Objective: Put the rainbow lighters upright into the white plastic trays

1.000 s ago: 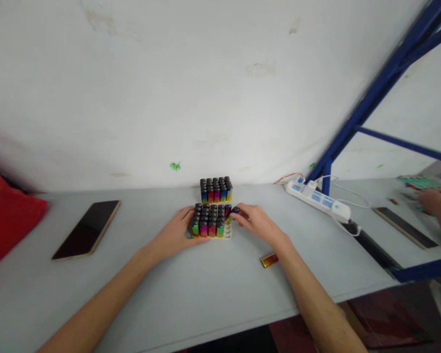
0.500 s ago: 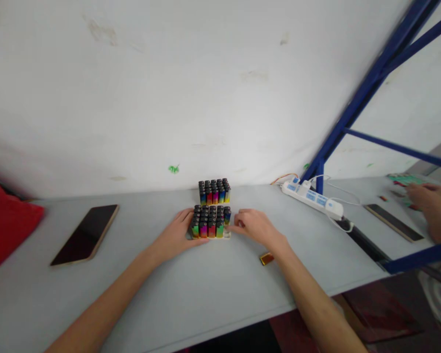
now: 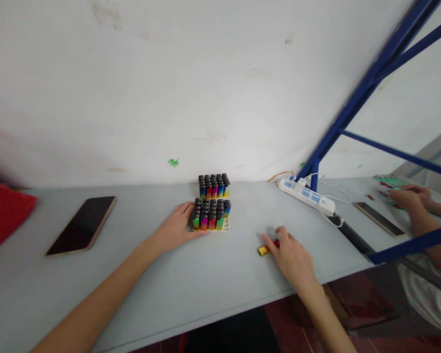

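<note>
My left hand (image 3: 176, 224) is wrapped round the left side of a pale tray (image 3: 226, 226), its thumb along the front edge. Black-topped, bright-coloured lighters (image 3: 208, 215) stand upright in rows in that tray. At its right end, several front slots hold no lighter, and a blue-and-yellow lighter (image 3: 227, 209) stands behind them. My right hand (image 3: 293, 257) is over a loose yellow-and-red lighter (image 3: 263, 250) lying on the table. Thumb and forefinger are apart, with the lighter's red end showing between them; the other fingers are partly hidden.
A second block of lighters (image 3: 213, 186) stands behind, near the wall. On the left lie a phone (image 3: 83, 225) and red cloth (image 3: 5, 211). A white power strip (image 3: 306, 196) with cables sits by a blue metal frame (image 3: 347, 110). Another person's hands (image 3: 411, 198) are at far right.
My right hand has left the tray's right end and moved right and nearer to the loose lighter. My left hand stays at the tray. The view has shifted slightly.
</note>
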A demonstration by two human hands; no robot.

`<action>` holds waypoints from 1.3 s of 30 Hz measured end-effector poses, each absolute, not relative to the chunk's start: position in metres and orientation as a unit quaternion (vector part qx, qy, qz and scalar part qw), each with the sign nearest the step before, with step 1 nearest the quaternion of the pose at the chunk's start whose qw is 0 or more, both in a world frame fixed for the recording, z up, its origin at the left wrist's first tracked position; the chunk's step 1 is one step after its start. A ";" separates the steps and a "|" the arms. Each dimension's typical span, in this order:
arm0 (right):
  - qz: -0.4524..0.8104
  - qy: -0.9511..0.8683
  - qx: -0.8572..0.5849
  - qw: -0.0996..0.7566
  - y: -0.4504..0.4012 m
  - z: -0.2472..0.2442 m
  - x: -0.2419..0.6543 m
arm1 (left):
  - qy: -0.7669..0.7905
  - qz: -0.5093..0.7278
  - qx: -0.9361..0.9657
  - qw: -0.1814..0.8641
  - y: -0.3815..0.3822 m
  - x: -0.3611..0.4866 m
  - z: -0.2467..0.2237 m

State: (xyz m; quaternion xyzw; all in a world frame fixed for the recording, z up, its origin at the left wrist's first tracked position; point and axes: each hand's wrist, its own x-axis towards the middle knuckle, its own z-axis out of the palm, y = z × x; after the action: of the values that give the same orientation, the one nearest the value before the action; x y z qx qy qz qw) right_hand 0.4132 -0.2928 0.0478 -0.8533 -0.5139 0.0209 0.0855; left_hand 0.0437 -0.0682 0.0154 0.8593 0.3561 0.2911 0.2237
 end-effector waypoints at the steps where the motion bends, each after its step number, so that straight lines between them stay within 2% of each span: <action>1: 0.022 -0.519 -0.850 0.084 -0.288 0.048 0.412 | 0.352 0.291 0.861 0.223 -0.069 0.044 0.017; 3: 0.029 -0.545 -0.829 0.121 -0.273 0.050 0.415 | 0.345 0.286 0.866 0.224 -0.070 0.045 0.020; 6: 0.084 -0.594 -0.764 0.239 -0.247 0.055 0.425 | 0.343 0.284 0.866 0.227 -0.071 0.046 0.024; 10: 0.257 -0.565 -0.653 0.434 -0.215 0.069 0.420 | 0.343 0.287 0.865 0.227 -0.073 0.045 0.025; 12: 0.342 -0.543 -0.591 0.488 -0.198 0.081 0.408 | 0.341 0.285 0.867 0.226 -0.073 0.045 0.023; 16: 0.398 -0.561 -0.529 0.498 -0.155 0.106 0.382 | 0.341 0.292 0.864 0.228 -0.073 0.044 0.021; 21: 0.231 -0.586 -0.579 0.517 -0.128 0.095 0.372 | 0.363 0.283 0.858 0.228 -0.085 0.045 0.025; 25: 0.188 -0.600 -0.604 0.489 -0.141 0.064 0.385 | 0.360 0.271 0.862 0.231 -0.093 0.047 0.029; 28: 0.205 -0.589 -0.604 0.495 -0.151 0.058 0.389 | 0.359 0.268 0.864 0.229 -0.094 0.046 0.029; 34: 0.242 -0.609 -0.580 0.484 -0.156 0.076 0.372 | 0.369 0.281 0.862 0.206 -0.089 0.037 0.023; 39: 0.260 -0.658 -0.548 0.447 -0.155 0.084 0.371 | 0.358 0.293 0.866 0.189 -0.082 0.033 0.020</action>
State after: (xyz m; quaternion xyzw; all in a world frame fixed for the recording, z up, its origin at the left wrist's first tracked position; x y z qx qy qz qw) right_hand 0.3713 -0.1551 0.0843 -0.5482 -0.6575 0.2600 0.4467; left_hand 0.0335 -0.0819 0.0201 0.8661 0.3583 0.2931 0.1887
